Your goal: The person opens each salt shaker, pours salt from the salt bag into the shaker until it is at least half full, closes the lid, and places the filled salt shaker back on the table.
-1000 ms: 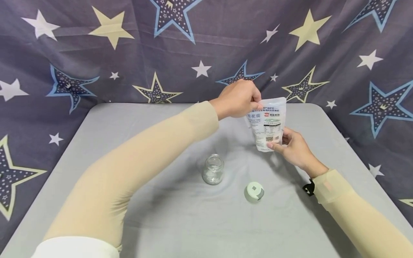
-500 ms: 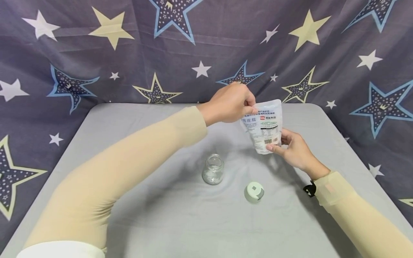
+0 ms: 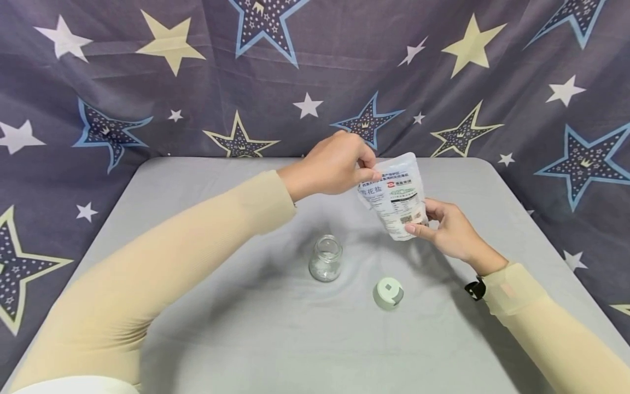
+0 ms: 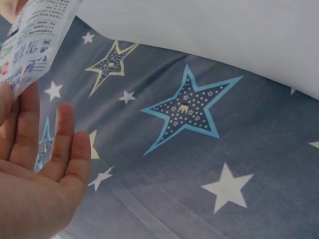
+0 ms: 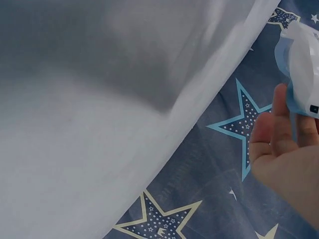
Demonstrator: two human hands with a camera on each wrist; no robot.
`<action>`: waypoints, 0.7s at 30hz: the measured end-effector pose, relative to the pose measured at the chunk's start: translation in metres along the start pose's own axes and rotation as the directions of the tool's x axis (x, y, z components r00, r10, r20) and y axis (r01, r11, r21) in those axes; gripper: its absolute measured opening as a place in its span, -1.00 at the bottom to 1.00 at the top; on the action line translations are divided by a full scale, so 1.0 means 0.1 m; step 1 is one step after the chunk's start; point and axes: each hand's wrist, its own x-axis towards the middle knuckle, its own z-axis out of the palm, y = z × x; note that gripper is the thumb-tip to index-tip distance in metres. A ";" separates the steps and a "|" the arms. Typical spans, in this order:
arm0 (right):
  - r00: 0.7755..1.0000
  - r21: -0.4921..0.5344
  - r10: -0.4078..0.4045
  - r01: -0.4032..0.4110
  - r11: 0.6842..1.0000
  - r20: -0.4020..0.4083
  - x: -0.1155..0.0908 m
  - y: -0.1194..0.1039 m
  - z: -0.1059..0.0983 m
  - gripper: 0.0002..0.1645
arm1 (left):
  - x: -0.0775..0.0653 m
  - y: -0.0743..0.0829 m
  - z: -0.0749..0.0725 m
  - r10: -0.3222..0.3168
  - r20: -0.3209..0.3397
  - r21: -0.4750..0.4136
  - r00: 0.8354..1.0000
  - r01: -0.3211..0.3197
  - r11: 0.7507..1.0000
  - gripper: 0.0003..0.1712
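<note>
A white printed salt pouch [image 3: 396,197] is held above the table between both hands, tilted with its top toward the left. My left hand [image 3: 339,163] pinches its upper left corner between thumb and fingers; in the left wrist view the other fingers [image 4: 62,139] stand away from the pouch. Around the lower right side my right hand [image 3: 450,230] grips, thumb on the printed face and fingers behind. Left of and below the pouch, an uncapped glass jar [image 3: 326,260] stands upright, with some whitish matter at its bottom. The pouch's mouth cannot be made out clearly.
A pale green round cap [image 3: 389,291] lies on the grey-covered table [image 3: 275,339], right of the jar and nearer the front. A dark star-patterned cloth [image 3: 275,82] hangs behind the table's far edge.
Both hands keep hold of the pouch. Its top has tilted leftward and come down slightly as the left hand moved left and down. The jar and cap stay put.
</note>
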 end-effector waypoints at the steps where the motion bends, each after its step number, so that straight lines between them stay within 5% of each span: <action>1: 1.000 -0.002 -0.006 0.006 1.000 0.005 0.00 -0.01 0.00 -0.55 | -0.02 -0.01 0.00 0.000 -0.006 -0.003 1.000 0.000 1.000 -0.73; 21: 0.989 0.009 -0.103 0.102 0.995 0.105 -0.04 -0.10 -0.03 -0.67 | -0.29 -0.15 0.01 0.016 -0.004 -0.065 1.000 -0.017 0.998 -0.82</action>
